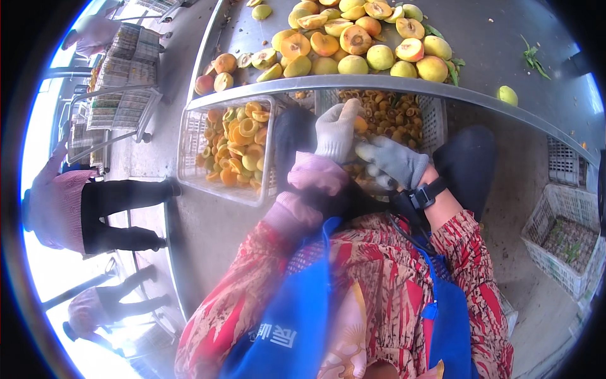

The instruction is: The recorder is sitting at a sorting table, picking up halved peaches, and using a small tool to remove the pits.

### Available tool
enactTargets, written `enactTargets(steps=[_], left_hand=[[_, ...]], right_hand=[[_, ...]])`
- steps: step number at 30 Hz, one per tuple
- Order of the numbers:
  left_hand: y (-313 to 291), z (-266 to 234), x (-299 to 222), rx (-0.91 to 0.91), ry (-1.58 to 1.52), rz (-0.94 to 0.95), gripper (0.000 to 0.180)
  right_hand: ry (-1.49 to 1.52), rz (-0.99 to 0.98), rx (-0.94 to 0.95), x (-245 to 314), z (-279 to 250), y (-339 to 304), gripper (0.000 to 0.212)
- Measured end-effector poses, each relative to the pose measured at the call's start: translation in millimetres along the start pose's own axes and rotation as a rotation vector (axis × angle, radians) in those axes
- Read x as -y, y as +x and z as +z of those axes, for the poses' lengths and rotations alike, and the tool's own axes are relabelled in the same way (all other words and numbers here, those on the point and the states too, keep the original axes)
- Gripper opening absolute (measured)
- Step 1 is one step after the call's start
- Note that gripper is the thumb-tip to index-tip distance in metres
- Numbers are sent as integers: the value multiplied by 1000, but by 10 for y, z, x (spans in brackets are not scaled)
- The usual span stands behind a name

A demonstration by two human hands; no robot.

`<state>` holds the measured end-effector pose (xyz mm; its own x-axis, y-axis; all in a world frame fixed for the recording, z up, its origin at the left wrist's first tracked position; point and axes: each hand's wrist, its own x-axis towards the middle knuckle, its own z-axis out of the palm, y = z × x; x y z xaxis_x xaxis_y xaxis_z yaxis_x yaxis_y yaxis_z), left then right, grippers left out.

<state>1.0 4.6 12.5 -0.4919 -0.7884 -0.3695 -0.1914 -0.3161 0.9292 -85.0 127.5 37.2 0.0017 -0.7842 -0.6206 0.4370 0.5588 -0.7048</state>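
My left hand (334, 131), in a white knit glove, is closed at the table's front edge. An orange piece of peach (360, 124) shows against its fingers and appears to be gripped there. Just to the right, my right hand (398, 160) wears a grey-coated glove, its fingers curled in towards the left hand. What the right fingers hold is hidden. Below both hands stands a crate of brown peach pits (394, 117). To its left, a white plastic crate (183, 148) holds orange-yellow peach halves (243, 142).
Whole and cut peaches (356, 39) are heaped on the metal table (480, 38), with loose leaves (535, 58) to the right. A white crate of debris (555, 265) stands at right. People (57, 208) and a cart of stacked crates (126, 76) are at left.
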Motion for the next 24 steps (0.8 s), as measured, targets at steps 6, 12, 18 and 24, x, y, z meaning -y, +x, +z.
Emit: enactTargets(steps=[6, 12, 18, 24], left_hand=[[-60, 21, -18, -4, 20, -12, 37], [-79, 22, -54, 156, -114, -117, 39], [-97, 129, -79, 331, -421, -259, 49], [42, 382, -142, 402, -691, -328, 54]], right_hand=[[34, 26, 78, -31, 17, -36, 26], [401, 89, 363, -247, -117, 20, 28], [753, 31, 727, -514, -231, 131, 38], [886, -182, 807, -399, -275, -85, 38]])
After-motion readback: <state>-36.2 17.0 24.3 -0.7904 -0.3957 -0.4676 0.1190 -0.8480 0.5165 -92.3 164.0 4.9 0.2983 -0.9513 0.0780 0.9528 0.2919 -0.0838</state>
